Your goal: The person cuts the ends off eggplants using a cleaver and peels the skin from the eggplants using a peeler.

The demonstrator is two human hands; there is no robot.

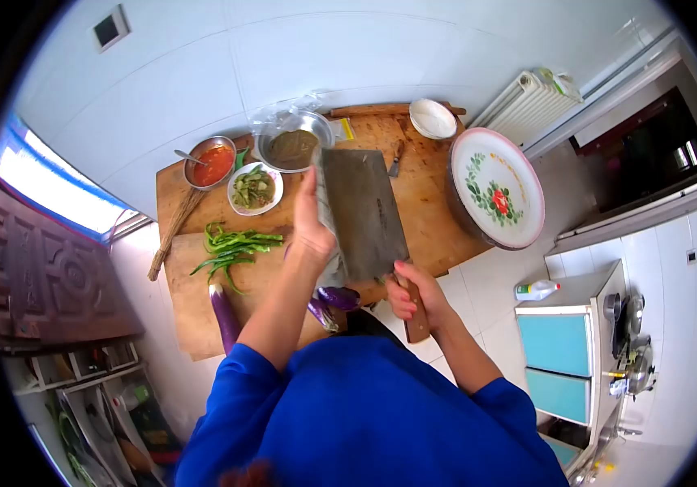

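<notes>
My right hand [417, 296] is wrapped around the wooden handle [416, 323] of a broad cleaver [369, 211], held up over the table's front edge. Against the blade's left edge, my left hand [313, 227] grips a grey cloth [334, 272]; its fingers are mostly hidden behind the cloth and blade. To the left of that hand, green peppers [230, 246] lie on a cutting board [186, 280]. One purple eggplant [224, 315] rests left of my left forearm, and more eggplant [340, 297] shows below the cleaver.
Behind the board stand a bowl of red sauce [213, 165] with a spoon, a plate of green vegetables [253, 190] and a metal basin [316, 126]. A small knife [397, 158], a white bowl [433, 119] and a large flowered basin [498, 188] are on the right.
</notes>
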